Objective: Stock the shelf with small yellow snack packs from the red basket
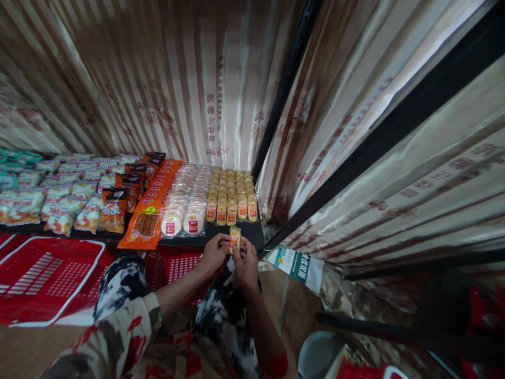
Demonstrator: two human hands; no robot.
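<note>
Between my two hands is a small yellow snack packet (pixel 235 239) with an orange label, held upright at the front edge of a black shelf (pixel 256 231). My left hand (pixel 215 253) pinches its left side, and my right hand (pixel 246 263) grips its right side and lower end. Just behind stand rows of matching yellow packets (pixel 232 208). To their left lie clear-wrapped round white cakes (pixel 193 218) with red labels, then a long orange snack bag (pixel 148 218) with a window showing brown sticks.
Orange-and-black bags (pixel 114 210) and white snack bags (pixel 65 210) fill the shelf's left. Red baskets (pixel 51 279) sit below it. Printed plastic sheeting (pixel 177 79) hangs behind; a black post (pixel 286 79) rises at the shelf's right end. A bucket (pixel 321 355) stands lower right.
</note>
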